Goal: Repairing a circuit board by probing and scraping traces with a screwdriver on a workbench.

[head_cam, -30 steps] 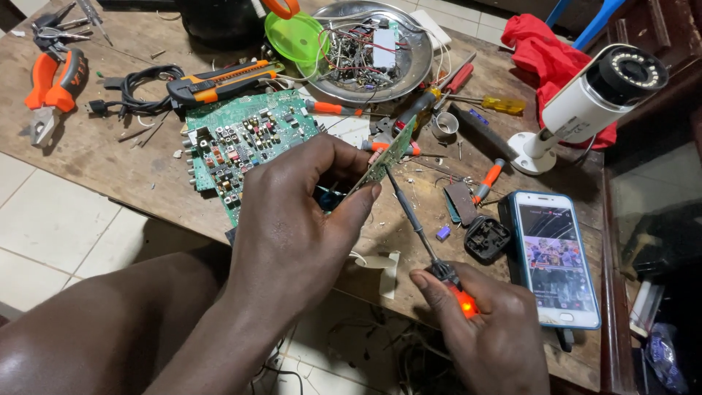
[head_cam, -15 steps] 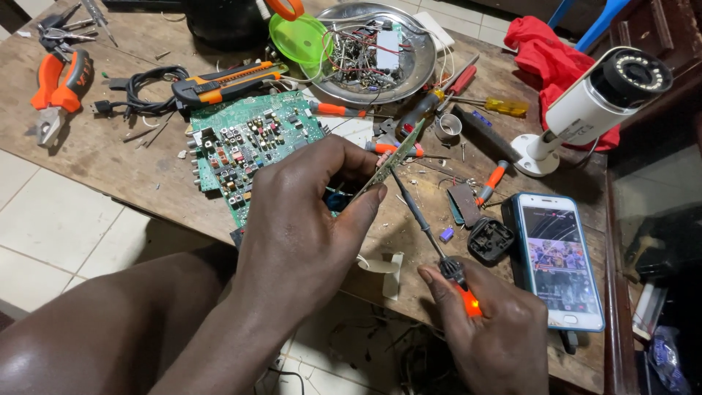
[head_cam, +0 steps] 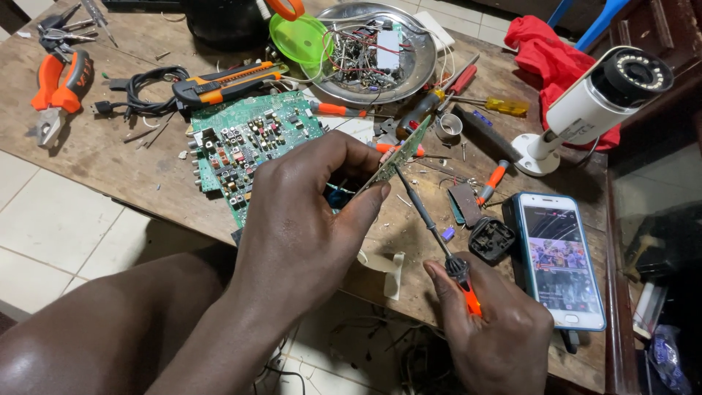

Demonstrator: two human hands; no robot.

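My left hand [head_cam: 307,219] pinches a small green circuit board [head_cam: 401,150] on edge, tilted, above the wooden table [head_cam: 110,157]. My right hand [head_cam: 493,333] grips the orange handle of a soldering iron [head_cam: 431,223]; its dark shaft runs up-left and its tip touches the small board's lower side. A larger green circuit board [head_cam: 245,143] crowded with components lies flat just left of my left hand.
A smartphone [head_cam: 559,260] with a lit screen lies right of my right hand, a black plastic part [head_cam: 493,240] beside it. Behind are a metal dish [head_cam: 417,62] of wires, screwdrivers [head_cam: 439,99], utility knife [head_cam: 223,82], orange pliers [head_cam: 58,91], white security camera [head_cam: 599,102], red cloth [head_cam: 552,55].
The soldering iron's tip and my right hand have shifted slightly toward the small board; my left hand keeps holding it at much the same spot.
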